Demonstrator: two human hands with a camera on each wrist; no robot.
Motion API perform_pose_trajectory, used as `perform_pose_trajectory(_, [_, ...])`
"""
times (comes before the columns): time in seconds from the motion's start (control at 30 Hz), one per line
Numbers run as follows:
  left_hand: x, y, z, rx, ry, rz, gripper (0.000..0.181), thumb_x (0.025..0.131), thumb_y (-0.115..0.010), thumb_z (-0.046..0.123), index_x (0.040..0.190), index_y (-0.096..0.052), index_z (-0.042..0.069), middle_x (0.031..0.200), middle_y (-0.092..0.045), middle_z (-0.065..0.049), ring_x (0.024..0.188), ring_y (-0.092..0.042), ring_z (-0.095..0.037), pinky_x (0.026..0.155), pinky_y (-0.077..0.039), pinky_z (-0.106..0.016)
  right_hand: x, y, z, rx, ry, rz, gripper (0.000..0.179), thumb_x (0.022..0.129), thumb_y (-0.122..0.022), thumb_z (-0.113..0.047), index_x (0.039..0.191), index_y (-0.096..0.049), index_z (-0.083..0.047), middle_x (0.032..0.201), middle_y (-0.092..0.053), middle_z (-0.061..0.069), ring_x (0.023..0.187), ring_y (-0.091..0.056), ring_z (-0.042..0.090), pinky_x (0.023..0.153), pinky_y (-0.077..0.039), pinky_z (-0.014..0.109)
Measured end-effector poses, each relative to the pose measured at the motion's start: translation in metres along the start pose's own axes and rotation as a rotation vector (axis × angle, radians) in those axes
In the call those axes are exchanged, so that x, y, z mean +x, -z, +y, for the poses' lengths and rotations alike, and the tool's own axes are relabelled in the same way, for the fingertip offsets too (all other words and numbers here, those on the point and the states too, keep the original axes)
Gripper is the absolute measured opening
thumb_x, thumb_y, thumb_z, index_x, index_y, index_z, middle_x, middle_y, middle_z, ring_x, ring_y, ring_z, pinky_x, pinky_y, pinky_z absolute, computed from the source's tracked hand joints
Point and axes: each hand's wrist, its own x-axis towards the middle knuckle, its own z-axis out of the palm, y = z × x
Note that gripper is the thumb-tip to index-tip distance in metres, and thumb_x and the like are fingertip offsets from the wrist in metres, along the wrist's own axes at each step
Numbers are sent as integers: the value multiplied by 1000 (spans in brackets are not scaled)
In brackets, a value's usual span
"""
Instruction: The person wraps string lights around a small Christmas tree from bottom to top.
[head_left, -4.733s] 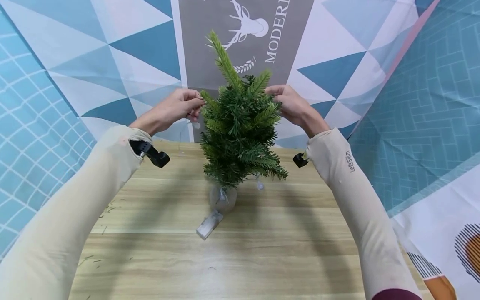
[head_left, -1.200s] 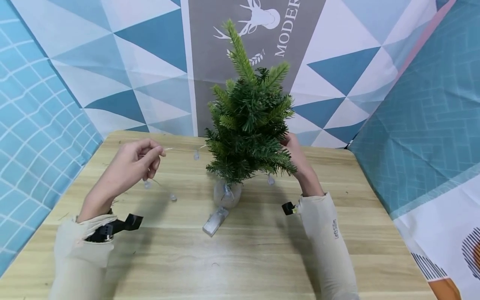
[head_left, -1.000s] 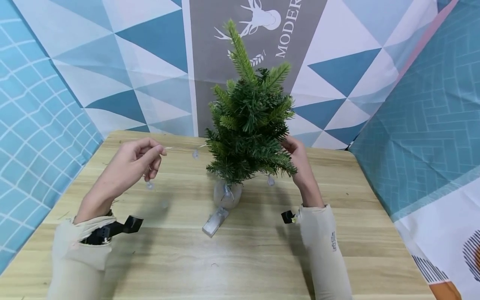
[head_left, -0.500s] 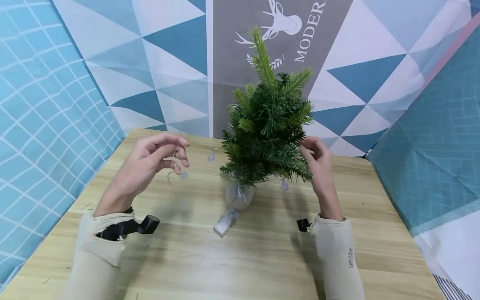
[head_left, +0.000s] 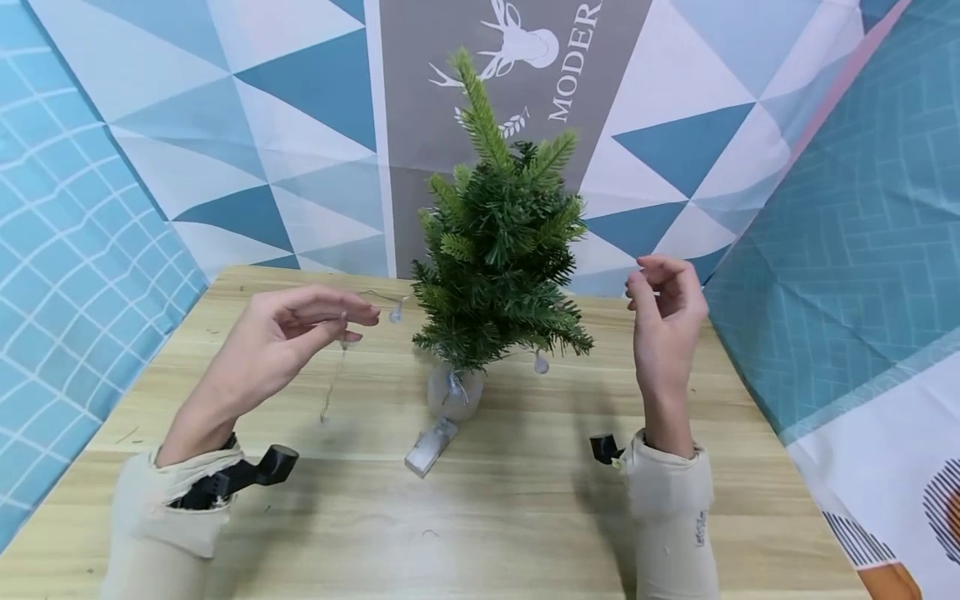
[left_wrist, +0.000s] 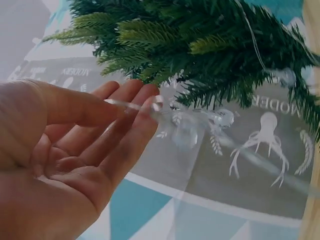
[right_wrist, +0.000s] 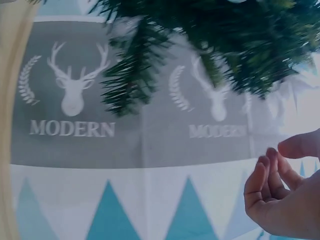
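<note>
A small artificial Christmas tree stands upright on a pale rounded base. My left hand, left of the tree, holds a thin string of fairy lights between thumb and fingers. One clear bulb of that string hangs between this hand and the lower branches, and a loose end dangles below the fingers. In the left wrist view, the bulbs show beyond the fingertips. Another bulb hangs under the right branches. To the right of the tree, my right hand is raised with loosely curled fingers, holding nothing.
A silvery, clear battery box lies on the wooden table in front of the tree's base. Patterned cloth walls enclose the back and sides. Small green needle scraps lie at the left of the table.
Both hands have come down from the upper tree. The left hand moved out to the left with the string of lights; the right hand has just drawn away from the branches to the right.
</note>
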Motion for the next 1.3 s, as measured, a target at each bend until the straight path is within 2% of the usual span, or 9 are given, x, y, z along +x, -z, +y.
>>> perform_pose_trajectory(0.1, [-3, -3, 5, 116, -36, 56, 25, 97, -61, 0, 117, -71, 12, 111, -74, -3, 94, -72, -13, 82, -55, -21, -3, -3, -15, 40, 39, -2, 14, 96, -59, 0, 107, -62, 8, 79, -55, 7, 70, -54, 19, 63, -43, 27])
perform_pose_trajectory(0.17, [-4, -6, 8, 182, -78, 91, 25, 96, -63, 1, 114, -73, 15, 108, -74, 1, 93, -71, -10, 82, -53, -18, -6, -5, -26, 178, 22, -69, 11, 95, -61, 2, 103, -62, 10, 72, -56, 9, 63, -52, 20, 60, -43, 28])
perform_pose_trajectory(0.37, [-5, -15, 13, 317, -178, 159, 25, 92, -68, -1, 107, -75, 17, 100, -75, 6, 87, -70, -5, 76, -53, -15, -16, -2, -45, 598, -51, -547, 13, 95, -47, 16, 101, -58, 13, 61, -56, 13, 53, -49, 21, 52, -45, 30])
perform_pose_trajectory(0.53, [-5, -20, 14, 370, -198, 179, 24, 90, -69, -3, 104, -75, 14, 95, -76, 5, 81, -69, -1, 72, -53, -14, -21, -1, -50, 583, 3, -959, 22, 98, -42, 14, 112, -59, 10, 75, -66, 13, 61, -59, 21, 53, -50, 34])
perform_pose_trajectory(0.67, [-4, -23, 17, 388, -220, 184, 23, 89, -69, -5, 102, -75, 12, 92, -76, 4, 76, -70, -6, 70, -53, -14, -26, -5, -53, 506, -56, -1177, 26, 101, -44, 9, 122, -58, 8, 96, -71, 17, 78, -67, 25, 64, -57, 38])
perform_pose_trajectory(0.83, [-8, -28, 24, 422, -239, 199, 22, 88, -70, -4, 101, -75, 13, 88, -75, 5, 72, -69, -7, 69, -52, -14, -44, -23, -61, 205, -166, -1229, 30, 103, -52, -5, 132, -60, -5, 125, -67, 6, 113, -64, 24, 91, -55, 38])
perform_pose_trajectory(0.97, [-10, -34, 29, 441, -275, 199, 22, 87, -70, -4, 101, -75, 13, 86, -75, 5, 73, -68, -4, 65, -51, -14, -64, -48, -59, 19, -163, -1225, 39, 104, -54, -23, 142, -53, -16, 140, -57, -6, 129, -54, 13, 106, -45, 34])
perform_pose_trajectory(1.13, [-9, -44, 31, 464, -357, 184, 21, 86, -69, -6, 100, -75, 9, 88, -75, 1, 71, -68, -8, 58, -51, -15, -85, -74, -50, -54, -163, -1225, 51, 104, -54, -33, 152, -38, -26, 149, -48, -7, 135, -46, 5, 111, -38, 31])
perform_pose_trajectory(1.3, [-10, -50, 34, 507, -399, 193, 20, 86, -67, -4, 100, -74, 8, 89, -74, 1, 74, -68, -9, 60, -51, -17, -95, -84, -45, -30, -153, -1243, 41, 103, -56, -32, 142, -51, -21, 124, -66, -7, 114, -60, 3, 95, -51, 28])
